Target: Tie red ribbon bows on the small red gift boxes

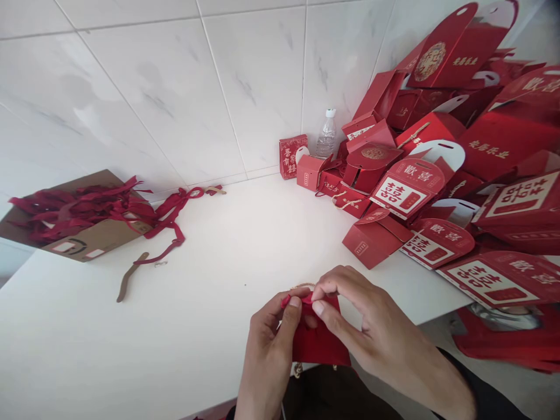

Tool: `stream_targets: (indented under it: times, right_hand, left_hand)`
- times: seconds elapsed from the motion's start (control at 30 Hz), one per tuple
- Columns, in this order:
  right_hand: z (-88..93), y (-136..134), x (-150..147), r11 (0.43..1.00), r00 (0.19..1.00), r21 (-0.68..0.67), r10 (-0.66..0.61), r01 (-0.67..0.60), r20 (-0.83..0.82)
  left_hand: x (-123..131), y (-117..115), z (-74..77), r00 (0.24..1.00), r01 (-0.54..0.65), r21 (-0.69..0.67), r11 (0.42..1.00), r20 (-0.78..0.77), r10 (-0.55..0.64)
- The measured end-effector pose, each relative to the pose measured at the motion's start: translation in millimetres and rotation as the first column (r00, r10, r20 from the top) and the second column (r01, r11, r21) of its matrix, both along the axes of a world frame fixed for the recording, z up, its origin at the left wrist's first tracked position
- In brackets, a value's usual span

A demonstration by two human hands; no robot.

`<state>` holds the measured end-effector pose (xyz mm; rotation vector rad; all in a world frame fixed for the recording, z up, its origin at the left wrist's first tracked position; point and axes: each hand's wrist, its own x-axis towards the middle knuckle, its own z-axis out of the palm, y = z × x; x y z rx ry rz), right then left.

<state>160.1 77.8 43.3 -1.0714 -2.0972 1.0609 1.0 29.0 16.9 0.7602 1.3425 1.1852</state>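
At the table's front edge I hold a small red gift box (321, 347) with gold cord showing at its top and bottom. My left hand (273, 338) is closed on its left side, thumb pressed near the upper edge. A piece of red ribbon (307, 298) lies along that edge, between the two hands. With thumb and index finger my right hand (365, 321) pinches the ribbon's right part. How the ribbon is looped is partly hidden by my fingers.
A cardboard box (116, 230) full of red ribbons stands at the left, with a loose ribbon (172, 204) trailing out. A brown strip (131, 277) lies nearby. Many red gift boxes (402, 186) are heaped at the right. A water bottle (326, 137) stands by the tiled wall.
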Motion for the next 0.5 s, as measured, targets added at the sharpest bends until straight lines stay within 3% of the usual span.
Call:
stream_targets:
  times: [0.17, 0.33, 0.5]
  right_hand:
    - [-5.6, -3, 6, 0.992, 0.994, -0.064, 0.112, -0.111, 0.009]
    - [-19.5, -2, 9, 0.976, 0.997, -0.21, 0.069, -0.064, 0.018]
    - [-23.6, -2, 6, 0.976, 0.996, -0.213, 0.067, -0.054, 0.054]
  left_hand:
    - [-1, -1, 6.2, 0.996, 0.013, 0.027, 1.0, 0.084, -0.015]
    - [-4, -2, 4.7, 0.996, 0.064, -0.015, 0.998, 0.071, -0.063]
    - [-7, -4, -2.2, 0.994, 0.079, 0.008, 0.997, -0.082, -0.078]
